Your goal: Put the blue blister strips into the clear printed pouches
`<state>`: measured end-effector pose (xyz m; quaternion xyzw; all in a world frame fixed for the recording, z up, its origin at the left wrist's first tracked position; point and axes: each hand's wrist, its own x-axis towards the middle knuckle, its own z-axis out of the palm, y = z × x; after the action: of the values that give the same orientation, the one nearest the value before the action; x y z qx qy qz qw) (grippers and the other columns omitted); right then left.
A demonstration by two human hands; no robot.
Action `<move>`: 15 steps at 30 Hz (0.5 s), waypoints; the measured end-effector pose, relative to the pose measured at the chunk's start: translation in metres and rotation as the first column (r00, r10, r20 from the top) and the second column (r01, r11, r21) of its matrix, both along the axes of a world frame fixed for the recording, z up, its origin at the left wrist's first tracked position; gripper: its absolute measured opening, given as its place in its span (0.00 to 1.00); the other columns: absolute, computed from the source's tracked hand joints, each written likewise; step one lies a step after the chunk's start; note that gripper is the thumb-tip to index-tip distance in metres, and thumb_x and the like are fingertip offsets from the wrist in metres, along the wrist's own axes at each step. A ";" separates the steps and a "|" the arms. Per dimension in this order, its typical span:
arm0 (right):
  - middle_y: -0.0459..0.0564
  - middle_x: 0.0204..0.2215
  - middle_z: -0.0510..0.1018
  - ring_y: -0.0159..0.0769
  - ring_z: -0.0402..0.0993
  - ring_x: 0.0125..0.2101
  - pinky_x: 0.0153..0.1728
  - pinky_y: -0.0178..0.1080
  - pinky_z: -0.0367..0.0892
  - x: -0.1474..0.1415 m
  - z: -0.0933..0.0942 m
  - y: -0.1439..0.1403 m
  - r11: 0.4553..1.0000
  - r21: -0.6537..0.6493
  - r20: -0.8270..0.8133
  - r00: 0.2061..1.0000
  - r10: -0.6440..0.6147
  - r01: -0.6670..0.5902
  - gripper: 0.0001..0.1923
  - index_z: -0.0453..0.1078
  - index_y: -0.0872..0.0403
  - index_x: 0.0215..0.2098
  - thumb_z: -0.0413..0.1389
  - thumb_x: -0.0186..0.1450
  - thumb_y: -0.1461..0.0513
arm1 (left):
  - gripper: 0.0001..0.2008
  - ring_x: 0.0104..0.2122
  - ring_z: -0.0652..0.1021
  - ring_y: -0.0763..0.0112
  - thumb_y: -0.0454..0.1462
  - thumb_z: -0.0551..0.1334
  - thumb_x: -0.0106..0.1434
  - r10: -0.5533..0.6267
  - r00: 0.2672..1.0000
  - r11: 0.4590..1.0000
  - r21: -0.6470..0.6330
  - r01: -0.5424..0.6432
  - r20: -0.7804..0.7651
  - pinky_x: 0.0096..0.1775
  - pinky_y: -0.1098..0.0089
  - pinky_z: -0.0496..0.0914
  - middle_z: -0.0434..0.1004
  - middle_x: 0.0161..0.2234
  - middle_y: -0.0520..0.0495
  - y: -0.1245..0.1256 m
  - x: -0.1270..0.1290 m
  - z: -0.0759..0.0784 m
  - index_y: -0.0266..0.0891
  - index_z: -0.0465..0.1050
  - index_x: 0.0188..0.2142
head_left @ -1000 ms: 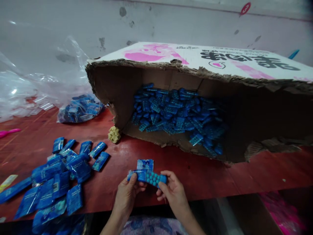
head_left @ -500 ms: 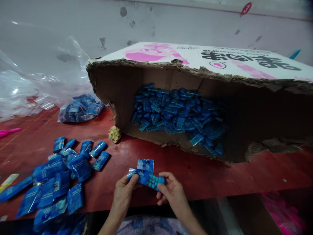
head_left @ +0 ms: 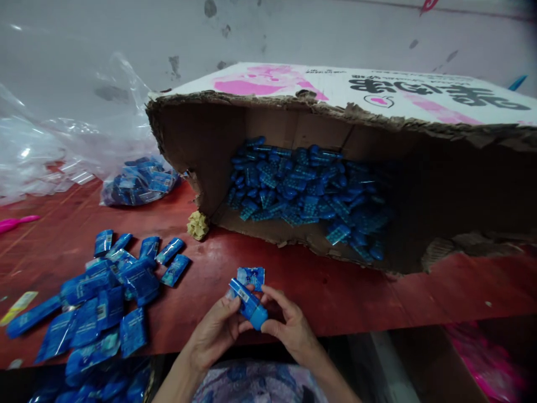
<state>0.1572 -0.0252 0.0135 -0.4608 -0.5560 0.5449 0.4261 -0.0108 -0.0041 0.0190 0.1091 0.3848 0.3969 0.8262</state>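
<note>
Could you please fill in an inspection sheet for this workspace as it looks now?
Surface: red table, scuffed, bare at the right.
Job's things: blue packet held in both hands; another packet flat just beyond.
Clutter: packet pile at left; torn box on its side with blue strips inside; clear bag of packets; yellow lump; pink tool.
Hands: left hand and right hand pinch the packet.
Cables: nothing seen.
Surroundings: stained grey wall.
</note>
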 end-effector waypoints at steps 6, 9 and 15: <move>0.46 0.54 0.63 0.42 0.58 0.54 0.54 0.45 0.52 0.005 -0.002 0.006 0.994 -0.049 -0.055 0.994 0.093 -0.095 0.45 0.55 0.40 0.57 0.67 0.44 0.61 | 0.16 0.36 0.78 0.59 0.36 0.66 0.48 -0.117 0.989 0.993 0.029 0.115 0.092 0.42 0.65 0.68 0.79 0.30 0.41 0.002 -0.001 0.004 0.33 0.74 0.38; 0.46 0.54 0.65 0.42 0.60 0.53 0.53 0.44 0.56 0.003 0.000 0.007 0.980 -0.089 -0.174 0.972 0.161 -0.179 0.41 0.57 0.39 0.56 0.66 0.47 0.60 | 0.16 0.33 0.78 0.62 0.36 0.68 0.46 -0.131 0.984 0.991 0.012 0.131 0.119 0.40 0.66 0.68 0.80 0.29 0.42 0.001 0.002 0.004 0.33 0.75 0.36; 0.46 0.50 0.68 0.40 0.67 0.48 0.47 0.40 0.62 -0.003 -0.007 0.006 0.970 -0.125 -0.368 0.917 0.152 -0.211 0.40 0.57 0.40 0.56 0.66 0.47 0.56 | 0.15 0.31 0.78 0.67 0.37 0.70 0.43 -0.033 0.994 0.999 -0.011 0.034 0.102 0.38 0.69 0.69 0.80 0.30 0.47 -0.008 0.008 -0.003 0.36 0.76 0.33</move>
<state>0.1541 -0.0189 0.0063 -0.3340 -0.4640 0.6998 0.4282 -0.0032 -0.0119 0.0158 0.0901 0.3428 0.3856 0.8519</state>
